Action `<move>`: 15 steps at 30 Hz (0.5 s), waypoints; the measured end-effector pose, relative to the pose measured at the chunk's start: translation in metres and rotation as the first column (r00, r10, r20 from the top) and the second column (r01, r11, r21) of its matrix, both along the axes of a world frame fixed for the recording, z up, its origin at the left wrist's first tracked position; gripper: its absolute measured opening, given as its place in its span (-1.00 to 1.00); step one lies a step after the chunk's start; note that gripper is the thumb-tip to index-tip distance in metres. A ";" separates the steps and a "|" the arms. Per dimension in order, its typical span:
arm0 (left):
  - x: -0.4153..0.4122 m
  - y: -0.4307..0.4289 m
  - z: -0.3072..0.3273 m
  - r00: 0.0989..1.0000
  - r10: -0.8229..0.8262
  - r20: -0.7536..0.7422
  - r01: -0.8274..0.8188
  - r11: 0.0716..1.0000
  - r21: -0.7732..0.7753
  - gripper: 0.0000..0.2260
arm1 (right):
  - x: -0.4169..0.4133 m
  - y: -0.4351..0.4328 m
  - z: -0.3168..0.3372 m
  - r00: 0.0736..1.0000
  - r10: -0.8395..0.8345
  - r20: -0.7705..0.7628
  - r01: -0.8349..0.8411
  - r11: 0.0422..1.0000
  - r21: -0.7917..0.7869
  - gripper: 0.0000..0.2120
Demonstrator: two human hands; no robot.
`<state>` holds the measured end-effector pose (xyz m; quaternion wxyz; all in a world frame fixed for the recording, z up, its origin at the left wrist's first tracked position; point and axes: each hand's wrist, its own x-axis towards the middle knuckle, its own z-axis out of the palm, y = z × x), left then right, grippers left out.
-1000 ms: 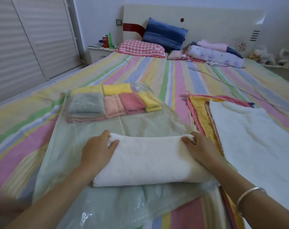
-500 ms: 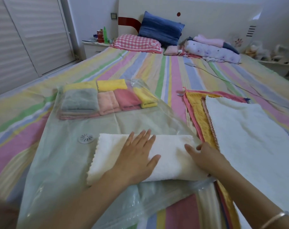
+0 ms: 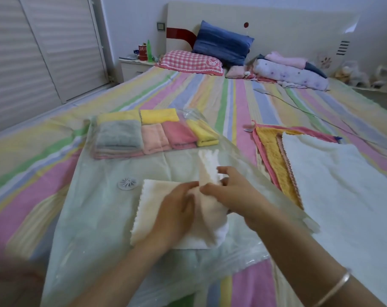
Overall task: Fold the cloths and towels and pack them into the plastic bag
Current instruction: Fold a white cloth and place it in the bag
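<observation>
A cream towel lies folded on top of the clear plastic bag, which is spread over the striped bed. My left hand presses flat on the towel's middle. My right hand pinches the towel's right end and holds it lifted upright over the middle. Several folded cloths in grey, pink and yellow sit packed at the bag's far end. To the right lies a flat stack of unfolded towels, a white towel on top of a yellow one.
The bag's round white valve shows left of the cream towel. Pillows and rolled bedding lie at the headboard. A cable runs across the bed's right side. A nightstand with bottles stands far left.
My left hand slid from the towel's left end to its middle. My right hand lifted the right end and is swinging it leftward over the middle. The view moved closer.
</observation>
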<state>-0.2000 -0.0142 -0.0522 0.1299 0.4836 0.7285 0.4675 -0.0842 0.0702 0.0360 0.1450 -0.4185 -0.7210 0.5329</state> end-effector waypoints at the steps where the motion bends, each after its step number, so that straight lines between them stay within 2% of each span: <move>1: -0.011 -0.008 0.006 0.985 0.095 0.143 -0.108 0.991 0.080 -0.71 | -0.011 -0.008 -0.003 0.998 0.032 0.049 -0.036 0.996 0.078 -0.37; 2: -0.023 -0.014 0.013 0.944 0.181 0.276 -0.211 0.974 0.083 -0.75 | -0.023 -0.015 -0.007 0.993 0.064 0.097 -0.076 0.989 0.130 -0.36; 4: -0.043 -0.030 0.024 0.819 0.278 0.502 -0.303 0.952 -0.035 -0.75 | -0.042 -0.030 -0.015 0.980 0.116 0.163 -0.141 0.978 0.154 -0.35; 6: -0.056 -0.043 0.034 0.682 0.302 0.666 -0.259 0.951 -0.166 -0.72 | -0.057 -0.044 -0.024 0.968 0.136 0.210 -0.176 0.967 0.186 -0.35; 8: -0.061 -0.051 0.037 0.613 0.296 0.732 -0.175 0.955 -0.240 -0.62 | -0.067 -0.054 -0.033 0.965 0.142 0.222 -0.194 0.953 0.233 -0.38; 10: -0.063 -0.055 0.036 0.624 0.345 0.701 -0.153 0.934 -0.324 -0.58 | -0.071 -0.062 -0.039 0.966 0.184 0.181 -0.225 0.943 0.245 -0.39; 12: -0.065 -0.055 0.031 0.680 0.372 0.632 -0.173 0.919 -0.355 -0.61 | -0.068 -0.065 -0.041 0.967 0.231 0.110 -0.248 0.950 0.188 -0.42; 15: -0.061 -0.052 0.022 0.761 0.266 0.591 -0.156 0.960 -0.231 -0.81 | -0.055 -0.054 -0.037 0.985 0.160 -0.070 -0.157 0.987 0.042 -0.66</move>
